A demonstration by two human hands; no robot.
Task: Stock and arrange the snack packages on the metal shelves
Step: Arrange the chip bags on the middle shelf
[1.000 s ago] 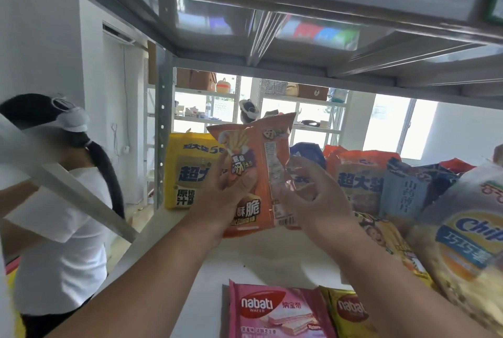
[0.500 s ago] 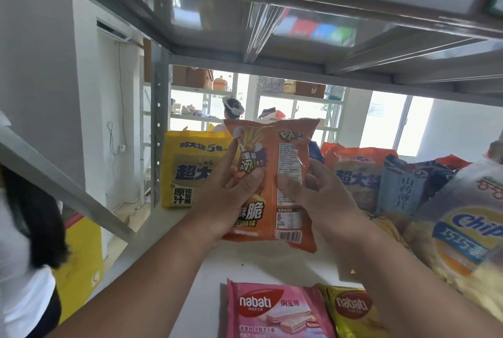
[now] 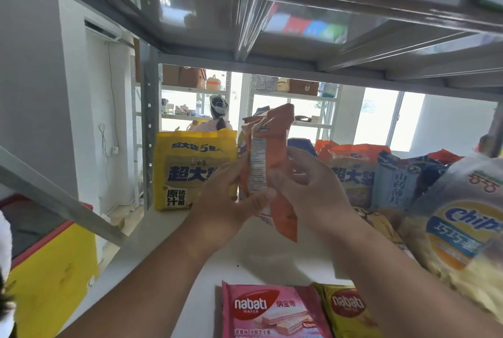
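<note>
- Orange snack bag (image 3: 275, 174): upright, edge-on to viewer, held above the white shelf (image 3: 168, 250), just R of the yellow noodle pack (image 3: 190, 171).
- Left hand (image 3: 231, 201): fingers curled on bag's L side, thumb pressed across its front.
- Right hand (image 3: 307, 190): fingers wrapped round bag's R edge, firm hold.
- Pink wafer pack (image 3: 266, 310) lies flat on shelf, below the bag, nearer viewer.

1. A stockroom or small shop, with grey metal shelves (image 3: 272, 38) overhead.
2. Snack packages crowd the shelf board: a yellow noodle multipack (image 3: 190, 171) beyond the fingers, a pink wafer pack (image 3: 266, 310) nearer than them.
3. More loaded racks (image 3: 288, 98) stand far behind.
</note>
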